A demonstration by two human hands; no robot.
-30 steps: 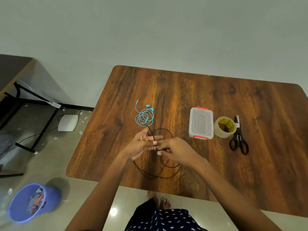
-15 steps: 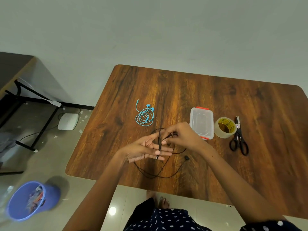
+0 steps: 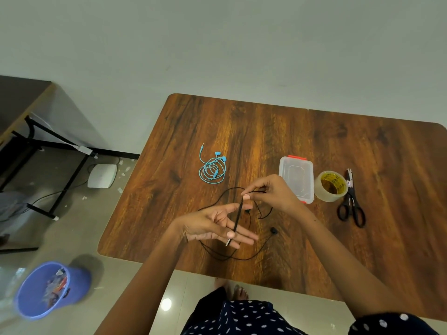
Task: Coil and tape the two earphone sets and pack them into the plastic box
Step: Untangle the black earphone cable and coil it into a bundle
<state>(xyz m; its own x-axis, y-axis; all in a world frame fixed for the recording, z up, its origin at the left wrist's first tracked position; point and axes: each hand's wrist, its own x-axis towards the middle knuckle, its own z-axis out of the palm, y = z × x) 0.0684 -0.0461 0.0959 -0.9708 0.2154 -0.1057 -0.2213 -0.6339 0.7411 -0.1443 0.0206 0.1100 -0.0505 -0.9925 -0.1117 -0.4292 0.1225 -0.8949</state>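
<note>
I see my left hand (image 3: 212, 226) held palm up with fingers spread straight, its thumb pressing the plug end of the black earphone (image 3: 238, 213) cable against them. My right hand (image 3: 271, 192) pinches the same cable between thumb and forefinger just above, so a doubled strand runs taut between the 2 hands. The rest loops loose on the worktop (image 3: 278, 131). The blue earphone (image 3: 212, 169) lies coiled beyond; the closed plastic box (image 3: 297, 176), tape roll (image 3: 331, 186) and scissors (image 3: 351, 201) sit to the right

Table (image 3: 314, 131): dark wood grain, slight sheen. Box (image 3: 296, 180): clear plastic. Tape roll (image 3: 331, 186): glossy. Floor (image 3: 101, 267): glossy tile.
</note>
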